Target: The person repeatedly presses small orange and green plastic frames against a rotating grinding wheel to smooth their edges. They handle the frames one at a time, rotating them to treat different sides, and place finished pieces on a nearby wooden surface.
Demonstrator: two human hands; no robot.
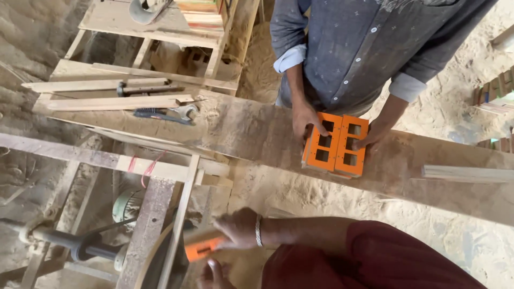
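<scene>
Head view, looking down into a sawdust-covered woodworking shop.

Wearer's hands, bottom centre of the frame. Right hand, on a dark red sleeve with a metal bangle at the wrist, is closed over the end of an orange piece; the piece is blurred, and its exact shape cannot be told. Left hand sits just below it at the bottom edge, fingers partly curled, thumb up toward the orange piece; whether it touches the piece cannot be told.

Second person, upper right, in a grey button shirt with rolled cuffs. Both of that person's hands rest on two orange rectangular frames, each with two square cut-outs, standing side by side and touching on a long wooden plank. One hand grips the frames' left side, the other hand presses the right side.

The plank runs from centre left down to the right edge. At upper left on a wooden bench: loose wooden slats, a hammer and an adjustable wrench. Lower left: a wooden frame with an electric motor and a dark shaft beneath it.
</scene>
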